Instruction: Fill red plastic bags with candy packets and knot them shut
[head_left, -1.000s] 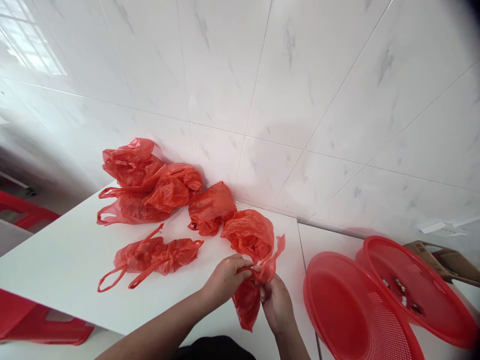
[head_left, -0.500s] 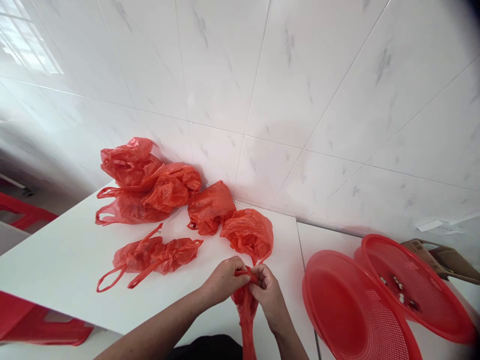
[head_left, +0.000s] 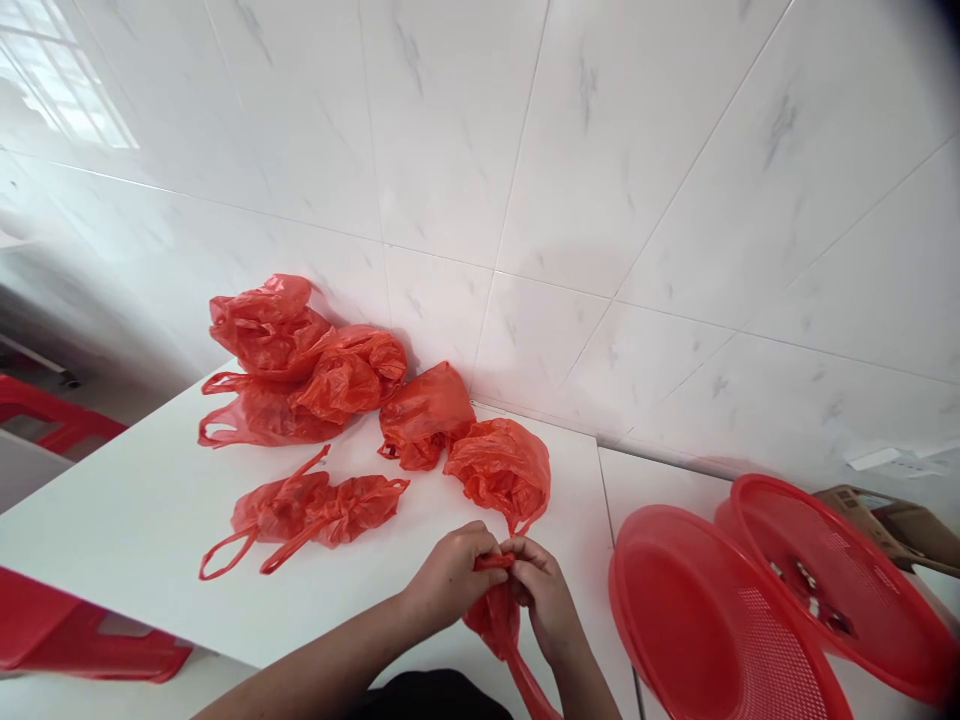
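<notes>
Both my hands pinch one crumpled red plastic bag (head_left: 501,625) near the front edge of the white table (head_left: 135,530). My left hand (head_left: 450,575) grips its top from the left. My right hand (head_left: 546,596) grips it from the right, and the fingertips nearly meet. The bag's tail hangs down between my wrists. Just beyond my hands lies another red bag (head_left: 500,470). Several more red bags lie further back, among them a flat one with loop handles (head_left: 307,510) and a heap by the wall (head_left: 300,365).
Two red perforated plastic baskets (head_left: 705,630) (head_left: 847,585) stand at the right on a second white surface. A brown cardboard box (head_left: 892,520) sits behind them. Red stools (head_left: 82,650) stand left of the table. A tiled wall backs the table.
The bag's flared top, loose a second ago, is now bunched tight between my hands. My hands have drawn closer together and the bag's tail has swung toward the right.
</notes>
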